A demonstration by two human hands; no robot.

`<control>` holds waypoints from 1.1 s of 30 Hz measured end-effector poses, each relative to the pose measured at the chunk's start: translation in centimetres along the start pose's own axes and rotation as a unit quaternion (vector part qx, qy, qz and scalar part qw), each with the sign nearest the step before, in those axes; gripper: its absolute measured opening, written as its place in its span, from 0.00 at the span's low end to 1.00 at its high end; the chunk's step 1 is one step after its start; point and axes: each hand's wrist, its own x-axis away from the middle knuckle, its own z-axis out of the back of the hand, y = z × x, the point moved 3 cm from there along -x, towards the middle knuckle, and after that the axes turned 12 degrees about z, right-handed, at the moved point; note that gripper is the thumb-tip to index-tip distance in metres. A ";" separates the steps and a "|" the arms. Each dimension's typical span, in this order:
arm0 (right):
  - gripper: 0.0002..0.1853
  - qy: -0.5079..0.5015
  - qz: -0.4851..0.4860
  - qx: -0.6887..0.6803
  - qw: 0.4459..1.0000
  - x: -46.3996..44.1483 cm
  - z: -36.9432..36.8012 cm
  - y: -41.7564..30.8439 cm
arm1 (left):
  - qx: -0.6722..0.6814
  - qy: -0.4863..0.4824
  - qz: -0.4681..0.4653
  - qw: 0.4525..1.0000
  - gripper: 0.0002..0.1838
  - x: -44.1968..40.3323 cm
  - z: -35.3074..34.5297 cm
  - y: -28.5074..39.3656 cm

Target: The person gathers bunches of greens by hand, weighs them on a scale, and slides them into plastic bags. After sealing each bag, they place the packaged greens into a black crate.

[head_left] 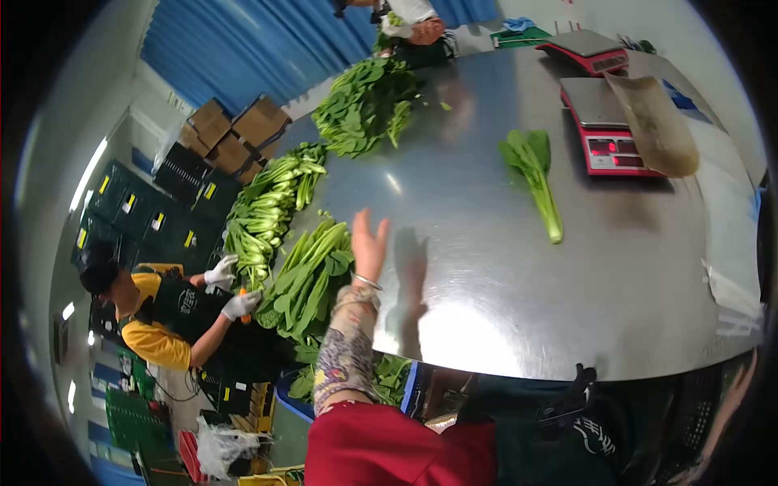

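My left hand (369, 247) is raised over the metal table (462, 267), fingers apart and holding nothing, with a bracelet and a patterned sleeve below it. Just to its left lies a pile of leafy greens (306, 279). Farther right, a single leafy stalk (538, 182) rests by itself on the table. Behind my hand are a long heap of greens (267, 211) and a leafy heap (365, 105). At the right edge part of a forearm shows, but my right hand is not visible.
Two red scales (620, 154) (587, 53) stand at the back right, a brownish tray (655, 125) leaning on the nearer. A co-worker in white gloves (241, 304) handles greens at the left. Another person (417, 28) stands at the far edge. A blue-rimmed bin (412, 385) sits below the table.
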 end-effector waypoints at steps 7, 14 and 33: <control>0.28 -0.242 0.322 -0.211 0.890 -17.5 -16.6 -34.6 | -0.131 0.007 0.265 0.955 0.44 -12.8 11.3 -21.3; 0.17 -0.191 0.708 -0.115 0.671 -23.9 -26.8 -52.6 | -0.234 -0.147 0.360 0.891 0.57 -9.8 12.9 -37.4; 0.35 -0.528 -0.093 -0.724 0.433 -13.6 -22.8 -74.9 | 0.138 -0.307 0.200 0.920 0.39 1.3 2.6 -3.2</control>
